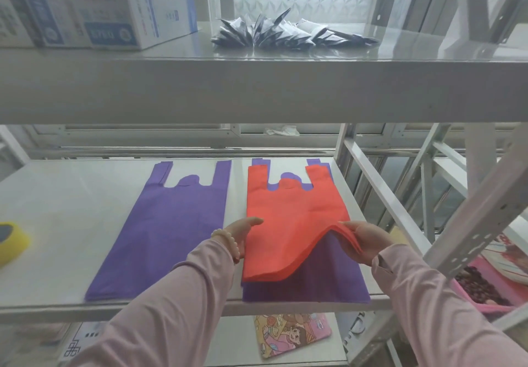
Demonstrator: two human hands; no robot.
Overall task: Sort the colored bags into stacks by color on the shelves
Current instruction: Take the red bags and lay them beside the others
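A stack of orange bags (294,218) lies on top of a purple bag (323,283) at the right of the middle shelf (71,212). Another purple bag (163,232) lies flat to its left. My right hand (368,241) pinches the orange stack's lower right corner and lifts it off the purple bag. My left hand (243,232) rests flat against the orange stack's left edge, thumb on top.
A yellow tape roll (11,241) sits at the shelf's left edge. The upper shelf holds boxes (100,15) and dark packets (285,32). Metal uprights (371,178) stand to the right. A cartoon-printed pouch (288,335) lies on the shelf below.
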